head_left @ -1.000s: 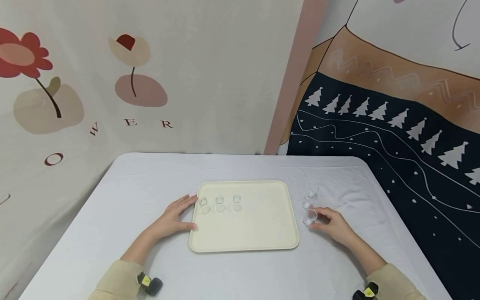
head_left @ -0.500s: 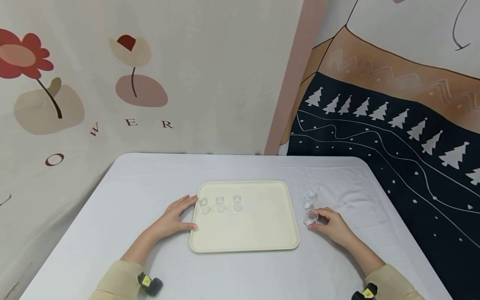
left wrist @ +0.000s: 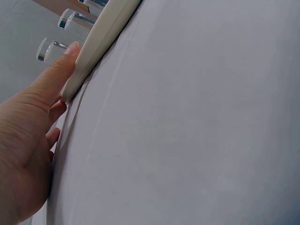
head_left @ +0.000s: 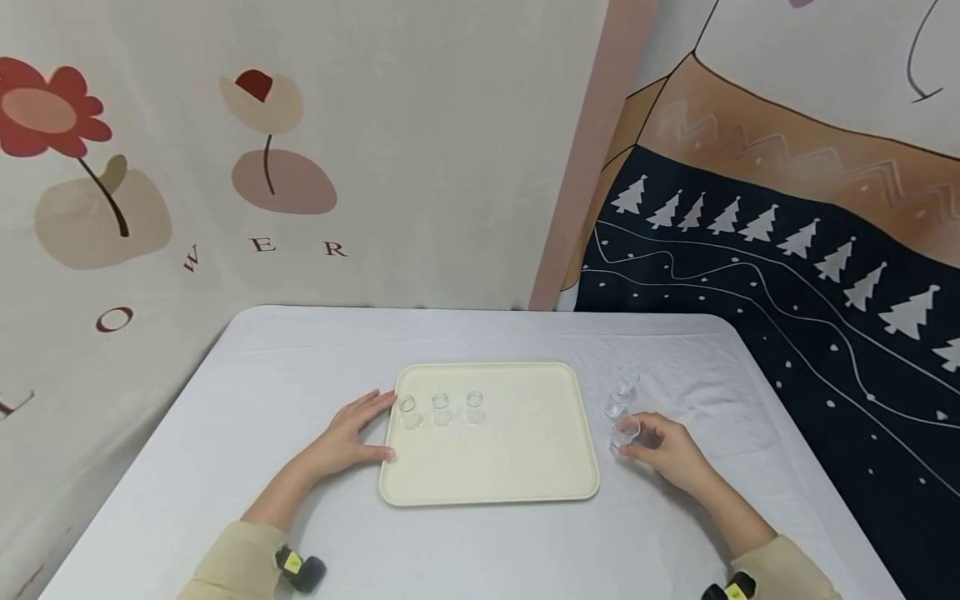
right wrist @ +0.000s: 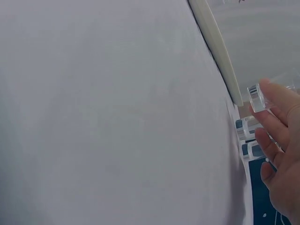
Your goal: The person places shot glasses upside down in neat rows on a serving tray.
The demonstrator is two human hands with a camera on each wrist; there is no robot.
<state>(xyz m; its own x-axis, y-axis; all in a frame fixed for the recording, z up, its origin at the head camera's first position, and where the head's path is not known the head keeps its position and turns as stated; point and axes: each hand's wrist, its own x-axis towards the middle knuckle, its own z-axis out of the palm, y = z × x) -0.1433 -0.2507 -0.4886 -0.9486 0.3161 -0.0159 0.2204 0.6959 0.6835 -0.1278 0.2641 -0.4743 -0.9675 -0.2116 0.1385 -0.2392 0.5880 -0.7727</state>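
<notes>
My right hand (head_left: 663, 450) pinches a small clear shot glass (head_left: 625, 432) between thumb and fingers, to the right of the tray. In the right wrist view its thick base (right wrist: 257, 97) shows clear of the table, the glass tilted. Just behind it stand two more shot glasses (head_left: 617, 407), overlapping in the head view. My left hand (head_left: 348, 437) lies at the left edge of the cream tray (head_left: 487, 479), fingers spread and fairly straight, thumb (left wrist: 63, 63) touching the rim. Three shot glasses (head_left: 441, 412) stand in a row along the tray's back left.
A white cloth (head_left: 487, 550) covers the table, wrinkled at the right. Behind it hang a flower-printed curtain (head_left: 420, 167) and a dark tree-printed cloth (head_left: 712, 275). Each wrist carries a small black camera (head_left: 302, 571).
The shot glass in my right hand has shifted slightly right and its tilt has changed. My left hand, the tray and the other glasses stay where they were.
</notes>
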